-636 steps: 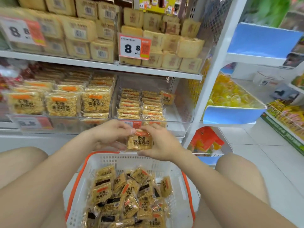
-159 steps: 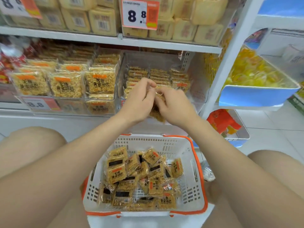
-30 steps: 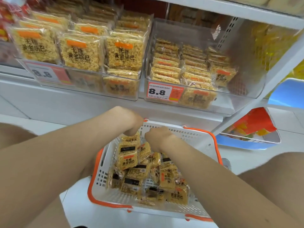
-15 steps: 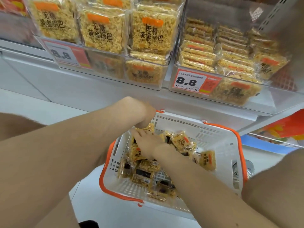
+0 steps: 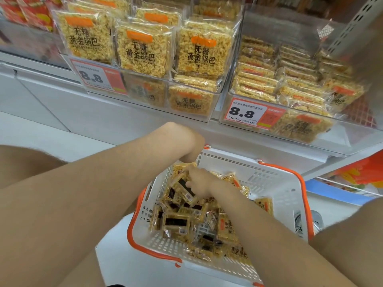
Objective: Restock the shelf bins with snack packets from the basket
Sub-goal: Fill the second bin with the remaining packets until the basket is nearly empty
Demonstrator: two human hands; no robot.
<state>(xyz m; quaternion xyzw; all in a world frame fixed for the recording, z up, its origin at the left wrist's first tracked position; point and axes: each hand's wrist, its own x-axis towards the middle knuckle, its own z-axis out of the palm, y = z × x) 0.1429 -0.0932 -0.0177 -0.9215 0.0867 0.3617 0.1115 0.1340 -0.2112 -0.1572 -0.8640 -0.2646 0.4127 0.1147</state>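
A white basket (image 5: 275, 183) with an orange rim stands on the floor between my knees, below the shelf. Several small yellow snack packets (image 5: 176, 222) lie loose in it, some showing black labels. My left hand (image 5: 191, 149) bends down over the basket's far left corner; its fingers are hidden behind the wrist. My right hand (image 5: 200, 182) reaches into the pile, with fingers and thumb closed around a packet (image 5: 181, 188) at the basket's left side. Above, the right clear shelf bin (image 5: 352, 139) holds rows of the same small packets.
A left clear bin (image 5: 215, 112) holds larger yellow packets standing upright. Price tags reading 8.8 (image 5: 242, 112) hang on both bin fronts. My bare knees flank the basket. A blue tray (image 5: 331, 191) with orange packs sits low at the right.
The view has dropped from the shelf to the basket. My right hand has slid further left into the pile and closed on a packet. My left hand has stayed at the far left corner.
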